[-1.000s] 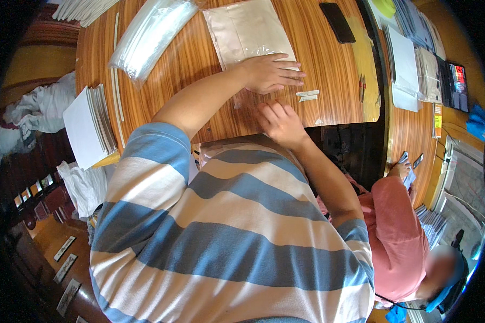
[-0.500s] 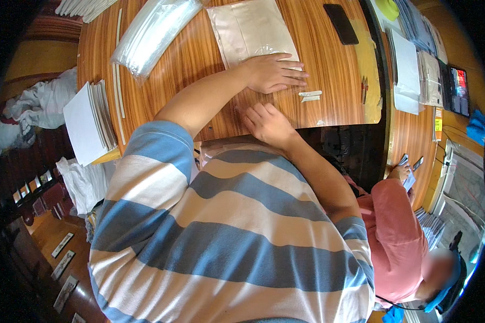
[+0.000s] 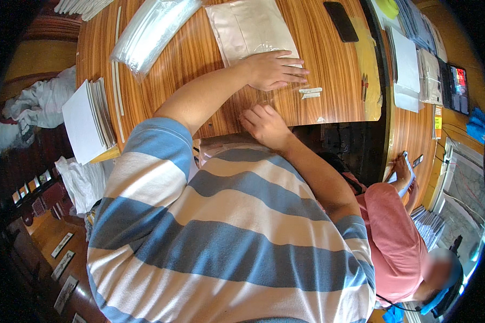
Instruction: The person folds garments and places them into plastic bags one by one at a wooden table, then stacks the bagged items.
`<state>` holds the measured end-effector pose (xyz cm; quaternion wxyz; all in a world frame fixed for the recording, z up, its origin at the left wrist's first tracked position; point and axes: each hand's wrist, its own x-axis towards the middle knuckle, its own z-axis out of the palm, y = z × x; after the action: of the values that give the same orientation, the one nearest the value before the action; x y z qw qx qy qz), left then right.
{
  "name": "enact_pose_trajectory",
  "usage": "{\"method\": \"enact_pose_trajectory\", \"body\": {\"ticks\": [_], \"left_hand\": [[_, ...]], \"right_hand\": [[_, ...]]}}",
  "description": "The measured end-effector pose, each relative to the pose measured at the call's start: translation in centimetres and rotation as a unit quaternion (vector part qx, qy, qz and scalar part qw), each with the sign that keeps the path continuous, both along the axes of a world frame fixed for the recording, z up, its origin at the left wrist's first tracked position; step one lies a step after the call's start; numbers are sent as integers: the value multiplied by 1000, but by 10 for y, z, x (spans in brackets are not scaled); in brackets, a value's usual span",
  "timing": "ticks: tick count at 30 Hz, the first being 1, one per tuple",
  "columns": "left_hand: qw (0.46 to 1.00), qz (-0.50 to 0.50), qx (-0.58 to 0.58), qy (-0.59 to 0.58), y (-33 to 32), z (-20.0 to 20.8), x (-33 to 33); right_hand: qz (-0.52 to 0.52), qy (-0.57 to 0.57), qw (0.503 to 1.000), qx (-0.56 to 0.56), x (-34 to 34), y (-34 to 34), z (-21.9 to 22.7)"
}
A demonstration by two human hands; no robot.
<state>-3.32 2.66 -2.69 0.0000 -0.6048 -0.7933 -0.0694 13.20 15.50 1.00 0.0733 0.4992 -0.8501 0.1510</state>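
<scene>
A folded beige cloth in a clear plastic bag (image 3: 248, 27) lies flat on the wooden table (image 3: 183, 64). My left hand (image 3: 275, 70) rests palm down across the bag's near end, its fingers stretched toward the right. Closer to me, at the table's front edge, my right hand (image 3: 265, 127) is closed with its fingers curled. Faint clear film shows between my two hands; whatever the right fingers pinch is hidden. Thin white strips (image 3: 310, 93) lie just right of my left fingertips.
A stack of clear plastic bags (image 3: 155, 35) lies at the far left, a dark phone (image 3: 340, 21) at the far right. Small scissors (image 3: 364, 87) are near the right edge. White sheets (image 3: 83, 124) stand out at left. A person in a pink shirt (image 3: 390, 237) sits at right.
Both of my hands stay nearly in place, the left one shifting very slightly. At right, the other person's hands have moved a little over the blue item.
</scene>
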Motion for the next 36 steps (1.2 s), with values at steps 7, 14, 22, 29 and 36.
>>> {"method": "enact_pose_trajectory", "body": {"ticks": [7, 14, 22, 29, 36], "left_hand": [[995, -38, 93, -21, -8, 1, 4], [967, 215, 137, 4, -100, 41, 100], [955, 259, -57, -130, -135, 29, 214], [883, 326, 276, -197, -134, 32, 232], [504, 527, 520, -445, -96, 40, 147]], "right_hand": [[-19, -58, 996, -59, -2, 40, 13], [-155, -153, 976, -30, -22, 104, 33], [-81, -122, 989, 38, -12, 117, -14], [-151, -173, 950, -212, 15, 106, -10], [-387, -410, 675, -477, -55, 45, -12]]}}
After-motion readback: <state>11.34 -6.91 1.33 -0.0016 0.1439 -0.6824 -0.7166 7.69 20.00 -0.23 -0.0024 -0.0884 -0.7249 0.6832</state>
